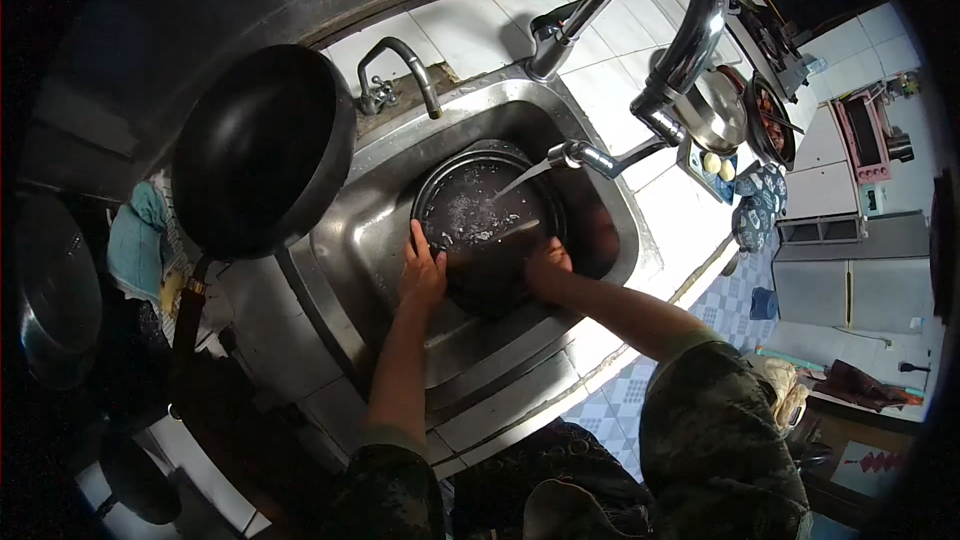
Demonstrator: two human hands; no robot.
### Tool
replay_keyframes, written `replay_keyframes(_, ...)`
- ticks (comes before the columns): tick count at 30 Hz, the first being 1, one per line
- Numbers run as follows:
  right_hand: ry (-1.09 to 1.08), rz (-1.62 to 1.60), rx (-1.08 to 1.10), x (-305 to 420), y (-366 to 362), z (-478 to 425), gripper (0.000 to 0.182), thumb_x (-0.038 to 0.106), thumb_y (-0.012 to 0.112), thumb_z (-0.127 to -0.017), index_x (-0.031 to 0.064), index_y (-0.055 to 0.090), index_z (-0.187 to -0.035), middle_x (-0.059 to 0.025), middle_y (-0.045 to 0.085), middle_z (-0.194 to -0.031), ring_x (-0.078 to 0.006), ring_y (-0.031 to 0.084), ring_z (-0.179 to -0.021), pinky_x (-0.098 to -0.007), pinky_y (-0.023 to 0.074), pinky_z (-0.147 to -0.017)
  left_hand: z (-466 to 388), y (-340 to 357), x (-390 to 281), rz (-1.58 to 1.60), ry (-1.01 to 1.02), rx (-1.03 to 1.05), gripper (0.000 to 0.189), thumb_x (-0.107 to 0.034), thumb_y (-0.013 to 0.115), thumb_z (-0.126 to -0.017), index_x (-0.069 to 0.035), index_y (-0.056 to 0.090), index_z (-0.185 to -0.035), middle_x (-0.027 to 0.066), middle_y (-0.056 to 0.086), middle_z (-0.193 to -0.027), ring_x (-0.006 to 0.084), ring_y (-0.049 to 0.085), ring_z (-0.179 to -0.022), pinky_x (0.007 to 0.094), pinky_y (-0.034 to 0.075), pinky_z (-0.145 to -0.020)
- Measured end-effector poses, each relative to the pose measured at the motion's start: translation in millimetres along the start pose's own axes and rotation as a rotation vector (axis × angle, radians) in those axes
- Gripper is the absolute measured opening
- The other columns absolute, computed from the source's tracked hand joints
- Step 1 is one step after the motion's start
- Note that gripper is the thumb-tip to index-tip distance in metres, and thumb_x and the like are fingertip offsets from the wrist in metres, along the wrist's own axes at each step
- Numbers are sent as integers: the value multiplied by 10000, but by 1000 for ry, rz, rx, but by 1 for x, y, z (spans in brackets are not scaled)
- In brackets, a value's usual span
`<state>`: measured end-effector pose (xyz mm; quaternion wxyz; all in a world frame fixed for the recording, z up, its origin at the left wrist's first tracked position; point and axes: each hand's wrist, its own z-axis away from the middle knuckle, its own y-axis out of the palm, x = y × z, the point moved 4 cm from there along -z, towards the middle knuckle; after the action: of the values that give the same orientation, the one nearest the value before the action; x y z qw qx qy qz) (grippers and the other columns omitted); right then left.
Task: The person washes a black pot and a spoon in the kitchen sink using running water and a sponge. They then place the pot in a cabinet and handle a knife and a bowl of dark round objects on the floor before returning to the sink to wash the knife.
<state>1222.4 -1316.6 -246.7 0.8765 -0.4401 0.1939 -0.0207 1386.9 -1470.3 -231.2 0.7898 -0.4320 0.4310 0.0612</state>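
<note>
A round dark pot (480, 270) sits in the stainless steel sink (360, 240), with water in it. Water streams into it from the swivel nozzle (581, 155) of a tall chrome faucet (712, 7), raising bubbles. My left hand (424, 274) holds the pot's left rim, fingers along the edge. On the near right side of the pot, my right hand (549, 264) is curled at the rim; its fingers are partly in shadow. A short pale streak shows at the water's surface near the right hand; I cannot tell what it is.
Left of the sink a large black wok (262, 150) leans, handle downward, beside a teal cloth (137, 240). A smaller faucet (401, 71) stands behind the sink. At right are a metal bowl (716, 112), a pan of food (771, 120) and a small tray (709, 176) with pale round items.
</note>
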Motion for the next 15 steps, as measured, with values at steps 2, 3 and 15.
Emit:
replay_keyframes(2, 5, -125, 102, 4, -5, -2, 265, 216, 534, -777, 26, 644, -925, -127, 626, -876, -327, 573, -928, -426, 470, -708, 2, -5, 1, -9, -55, 11, 681, -291, 406, -900, -132, -24, -1404, 334, 236, -1275, 488, 370, -1096, 529, 329, -915)
replay_keyframes(3, 39, -199, 95, 11, -25, 9, 264, 230, 529, -775, 31, 645, -904, -119, 630, -836, -316, 593, -879, -391, 489, -682, 4, -10, -3, -4, -92, 20, 682, -283, 409, -899, -140, -26, -1404, 329, 236, -1277, 485, 367, -1099, 527, 325, -920)
replay_keyframes(15, -160, -83, 216, 42, 61, -23, 340, 277, 521, -754, -2, 640, -909, -163, 601, -1009, -300, 549, -983, -457, 423, -812, -1, -8, -8, -111, -58, 58, 775, -168, 494, -838, -124, -46, -1392, 224, 198, -1374, 402, 383, -1172, 440, 394, -921)
